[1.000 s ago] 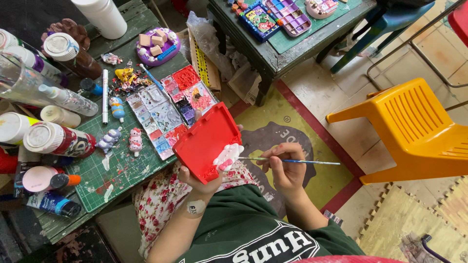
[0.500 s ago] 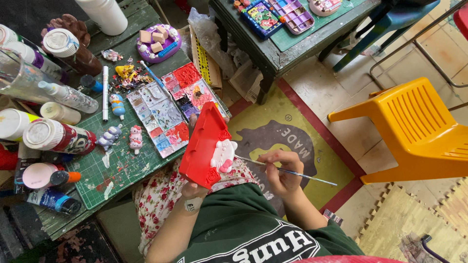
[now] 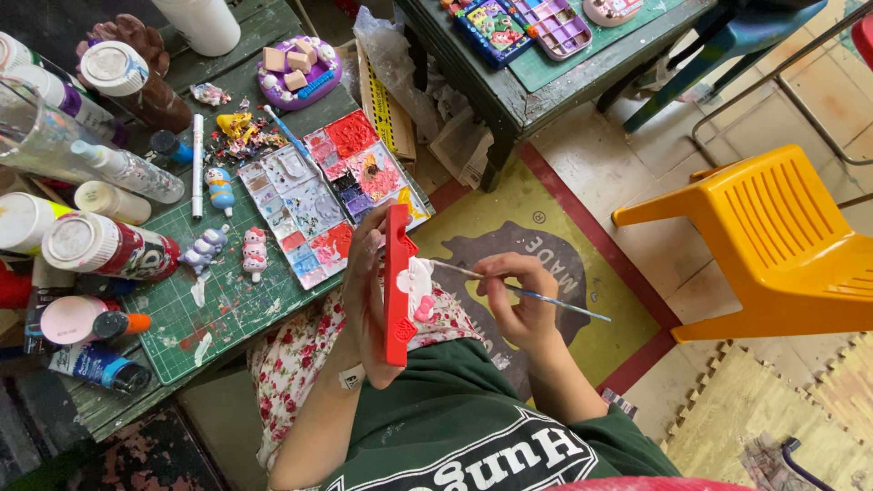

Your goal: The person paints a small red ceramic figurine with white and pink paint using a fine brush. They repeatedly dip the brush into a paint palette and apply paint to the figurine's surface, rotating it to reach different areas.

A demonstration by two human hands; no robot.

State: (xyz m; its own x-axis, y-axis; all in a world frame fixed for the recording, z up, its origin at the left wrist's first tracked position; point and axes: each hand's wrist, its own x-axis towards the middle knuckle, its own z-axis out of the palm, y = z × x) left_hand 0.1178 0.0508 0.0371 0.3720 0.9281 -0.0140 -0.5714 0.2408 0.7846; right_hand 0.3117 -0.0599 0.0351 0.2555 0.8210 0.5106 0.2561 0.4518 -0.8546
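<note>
Over lap, left hand grips red tray, prob. edge-on.

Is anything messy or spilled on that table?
Yes. The green cutting mat has white and red paint smears on it, and a pile of tiny colourful bits lies scattered beside the white marker. The paint palette is smudged all over too. Nothing looks broken.

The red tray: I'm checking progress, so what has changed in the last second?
The left hand has tipped the red tray from face-up to standing on edge. The right hand has stayed on the thin paintbrush, tip at the tray's white figure. The paint palette and bottles haven't moved.
</note>
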